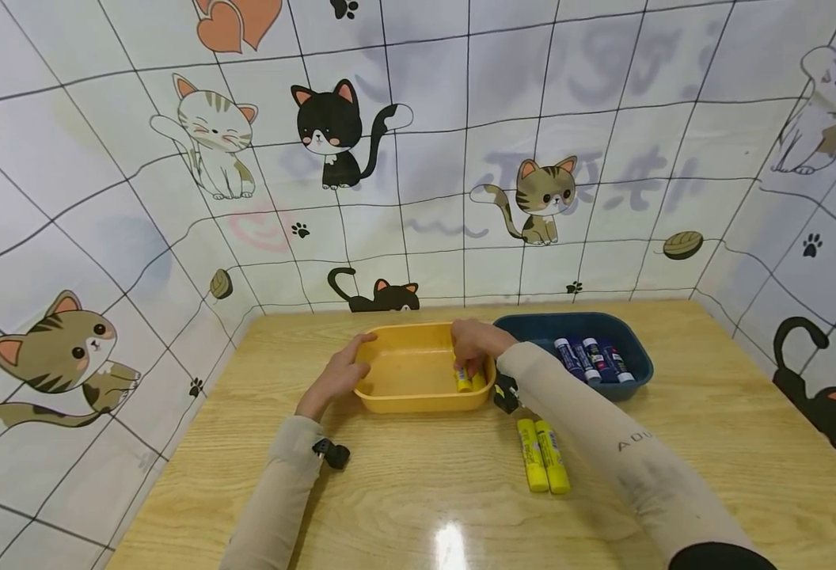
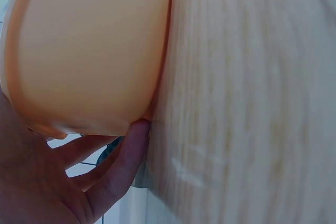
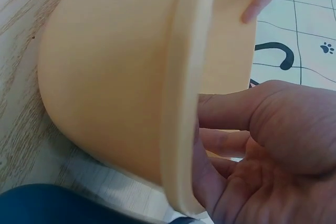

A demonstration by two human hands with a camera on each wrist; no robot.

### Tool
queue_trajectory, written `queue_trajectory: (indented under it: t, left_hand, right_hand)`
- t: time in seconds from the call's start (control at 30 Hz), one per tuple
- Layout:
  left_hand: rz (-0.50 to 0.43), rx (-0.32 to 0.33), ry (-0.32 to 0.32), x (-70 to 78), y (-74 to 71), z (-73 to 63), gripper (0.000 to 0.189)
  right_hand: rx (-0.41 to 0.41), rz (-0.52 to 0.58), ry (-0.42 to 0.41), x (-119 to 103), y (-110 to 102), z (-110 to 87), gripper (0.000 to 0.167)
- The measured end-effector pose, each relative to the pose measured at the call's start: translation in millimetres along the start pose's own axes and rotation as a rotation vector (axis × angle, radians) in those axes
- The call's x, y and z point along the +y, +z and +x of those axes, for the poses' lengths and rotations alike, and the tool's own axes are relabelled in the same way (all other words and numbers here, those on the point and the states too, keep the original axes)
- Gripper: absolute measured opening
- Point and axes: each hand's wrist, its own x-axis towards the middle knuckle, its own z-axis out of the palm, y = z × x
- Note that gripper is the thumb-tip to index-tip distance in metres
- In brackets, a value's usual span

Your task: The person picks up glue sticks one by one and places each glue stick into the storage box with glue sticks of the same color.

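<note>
A yellow plastic bin (image 1: 418, 405) stands at the back of the table. My left hand (image 1: 336, 380) grips its left end, thumb over the rim; in the left wrist view the fingers (image 2: 123, 166) lie against the outer wall. My right hand (image 1: 480, 342) reaches over the right end into the bin, fingers down around a yellow glue stick (image 1: 464, 381). Another yellow glue stick (image 1: 478, 382) lies beside it. In the right wrist view, the bin's rim (image 3: 181, 93) hides the fingertips and what they hold.
A dark blue bin (image 1: 642, 372) with several dark blue glue sticks (image 1: 592, 360) adjoins the yellow bin on the right. Two yellow glue sticks (image 1: 542, 457) lie side by side on the wooden table (image 1: 389, 491), below the right forearm. A cat-patterned wall covering (image 1: 432, 198) rises behind.
</note>
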Motion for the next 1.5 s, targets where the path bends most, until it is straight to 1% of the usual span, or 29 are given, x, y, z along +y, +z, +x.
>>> queue_trajectory:
  t: [0.2, 0.37, 0.5, 0.73, 0.83, 0.9, 0.97, 1.07, 1.3, 1.43, 1.5]
  left_hand:
    - [0.002, -0.006, -0.006, 0.6, 2.3, 1.3, 0.066]
    - [0.008, 0.0, -0.006, 2.3, 2.1, 2.0, 0.066]
    - [0.001, 0.0, -0.007, 2.0, 1.7, 1.5, 0.066]
    - [0.005, -0.003, -0.004, 1.0, 2.9, 0.0, 0.066]
    - [0.009, -0.001, -0.005, -0.1, 2.6, 0.3, 0.066]
    - [0.015, 0.001, -0.008, -0.5, 2.0, 0.5, 0.066]
    - [0.015, 0.002, -0.01, -0.3, 1.5, 0.2, 0.066]
    - [0.008, 0.0, -0.011, 0.6, 1.2, 0.1, 0.065]
    - [0.013, -0.005, -0.016, 0.3, 1.4, 0.7, 0.065]
    - [0.023, -0.005, -0.01, -0.3, 0.6, 0.5, 0.066]
    - [0.026, -0.004, -0.007, -0.6, 0.7, 0.4, 0.065]
  right_hand:
    - [-0.012, 0.009, -0.005, 0, 0, -3.3, 0.027]
    - [-0.012, -0.004, -0.006, 0, -3, -4.0, 0.026]
    - [-0.014, -0.006, -0.014, 0, -4, -4.2, 0.026]
    - [-0.024, 0.005, -0.008, 2, -3, -4.1, 0.021]
    - [-0.019, 0.009, -0.023, 2, -5, -5.6, 0.024]
    - [-0.02, 0.018, -0.035, 2, -7, -7.8, 0.033]
    - [-0.014, 0.008, -0.055, 3, -10, -10.7, 0.044]
    - [-0.015, 0.037, -0.073, 6, -15, -17.2, 0.056]
    - [0.003, 0.113, -0.125, 17, -23, -34.2, 0.059]
    - [0.037, 0.136, -0.17, 20, -26, -49.4, 0.059]
    - [0.056, 0.133, -0.2, 22, -26, -60.2, 0.058]
